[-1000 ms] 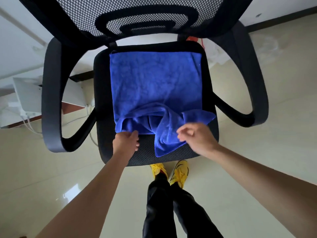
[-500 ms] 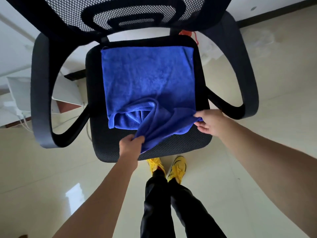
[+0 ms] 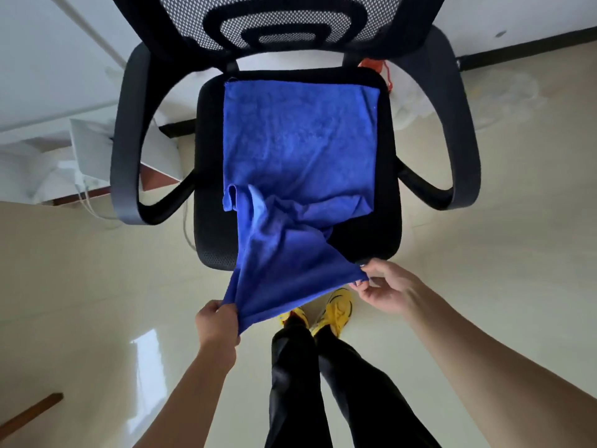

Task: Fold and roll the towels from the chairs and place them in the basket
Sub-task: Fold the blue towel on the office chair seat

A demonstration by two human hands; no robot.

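Two hands hold a blue towel (image 3: 300, 150) over a black chair (image 3: 213, 176)

The left hand (image 3: 217, 324) grips one near corner — the right hand (image 3: 386, 287) pinches the other.

Pale glossy floor (image 3: 517, 253) all round, with a bright reflection (image 3: 145, 367) at the lower left. Yellow shoes (image 3: 339, 307) side by side on it, under black trousers (image 3: 290, 383). At the left edge, a white box (image 3: 93, 150) with white cables (image 3: 85, 202) hanging below, beside a reddish-brown panel (image 3: 151, 179). Brown wooden strip (image 3: 30, 412) in the lower left corner. Toward the top right, black skirting board (image 3: 529, 43) along a white wall (image 3: 517, 11), clear plastic (image 3: 504, 95) crumpled on the floor below, and something orange (image 3: 371, 63), mostly hidden.
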